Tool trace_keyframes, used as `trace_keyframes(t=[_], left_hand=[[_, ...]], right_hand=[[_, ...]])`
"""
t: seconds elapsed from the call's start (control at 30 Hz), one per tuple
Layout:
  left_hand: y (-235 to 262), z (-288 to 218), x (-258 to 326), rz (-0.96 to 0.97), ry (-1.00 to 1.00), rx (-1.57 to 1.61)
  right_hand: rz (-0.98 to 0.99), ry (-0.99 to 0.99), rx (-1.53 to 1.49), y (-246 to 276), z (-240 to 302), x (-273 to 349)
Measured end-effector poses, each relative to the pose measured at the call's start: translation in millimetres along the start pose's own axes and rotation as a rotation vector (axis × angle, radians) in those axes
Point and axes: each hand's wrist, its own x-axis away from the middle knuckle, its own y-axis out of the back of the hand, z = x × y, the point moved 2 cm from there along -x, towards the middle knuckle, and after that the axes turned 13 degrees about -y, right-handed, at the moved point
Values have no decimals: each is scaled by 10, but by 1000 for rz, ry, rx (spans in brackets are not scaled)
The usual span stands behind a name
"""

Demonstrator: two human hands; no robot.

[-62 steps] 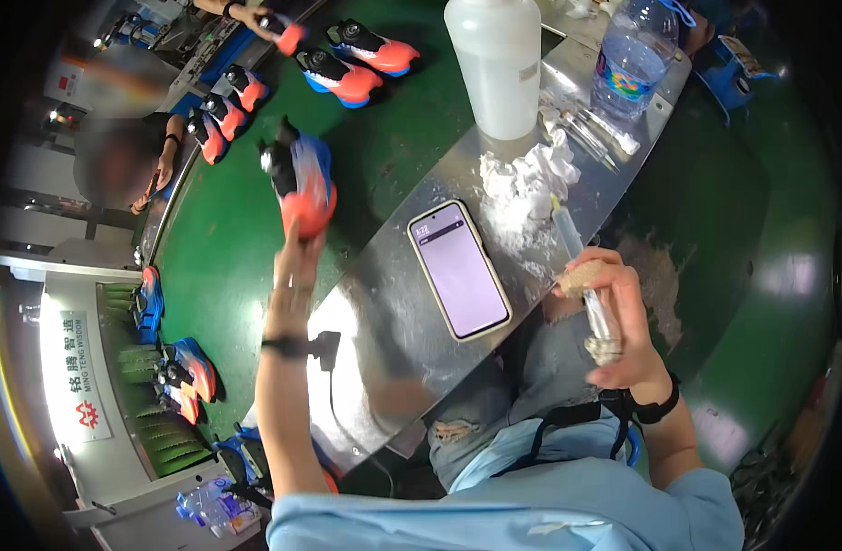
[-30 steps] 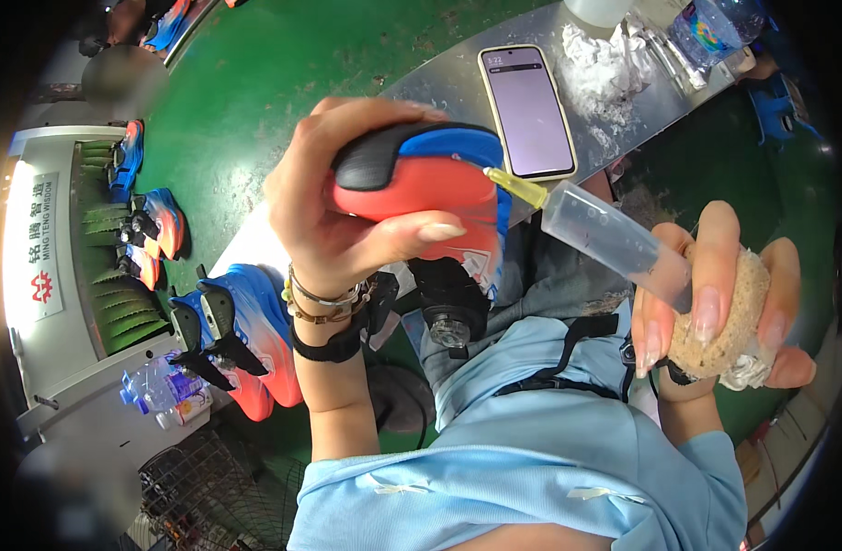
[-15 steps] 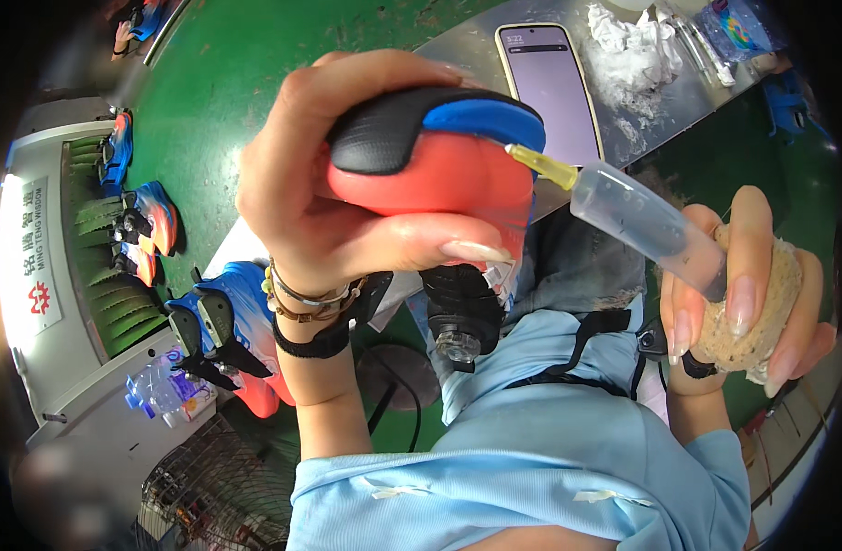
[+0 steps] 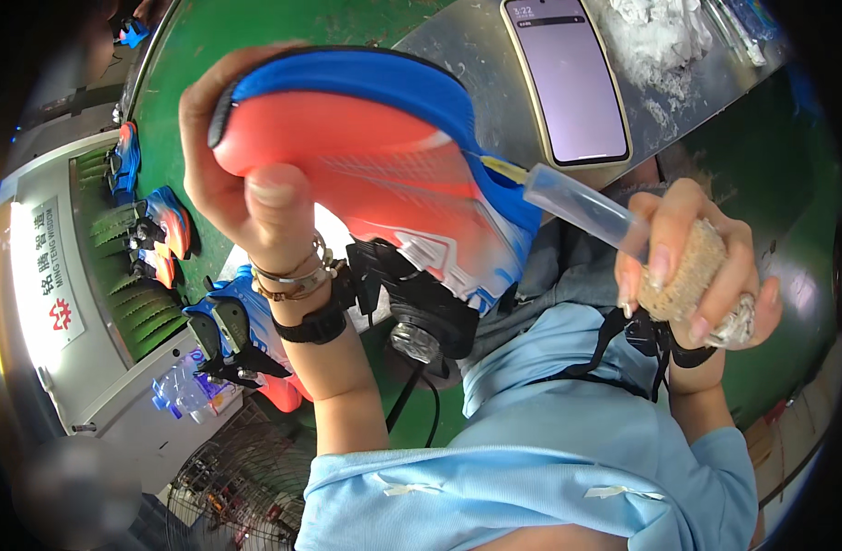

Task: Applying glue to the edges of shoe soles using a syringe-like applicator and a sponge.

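Note:
My left hand grips a coral-and-blue sports shoe at its toe end, thumb on the coral side, with the blue sole edge facing up. In my right hand is a clear syringe with a yellow needle tip. The tip reaches the seam between the coral upper and the blue sole; whether it touches I cannot tell. A speckled beige lump, sponge-like, sits in the same palm, with a crumpled whitish piece beside it.
A phone lies on the metal table, next to crumpled white tissue. At left, more shoes stand on a green-bristled conveyor. Clamped shoes, a plastic bottle and a wire fan guard are nearer me.
The shoe has turned and shifted left, so its long side now shows instead of the toe. My right hand and the syringe moved left, and the tip follows the seam.

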Motion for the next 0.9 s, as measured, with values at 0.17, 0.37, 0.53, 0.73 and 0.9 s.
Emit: trace_keyframes(t=[0.17, 0.37, 0.53, 0.73, 0.9], left_hand=[[67, 152, 43, -47, 27, -78], [150, 315, 128, -74, 50, -186], [248, 517, 202, -119, 93, -262], [388, 774, 312, -172, 143, -351], [521, 922, 419, -203, 192, -398]], right_hand=[[34, -107, -91, 66, -124, 56], [-14, -120, -59, 85, -247, 149], [-43, -192, -45, 127, -223, 269], [-73, -215, -1, 197, -235, 381], [-82, -239, 61, 242, -221, 427]])
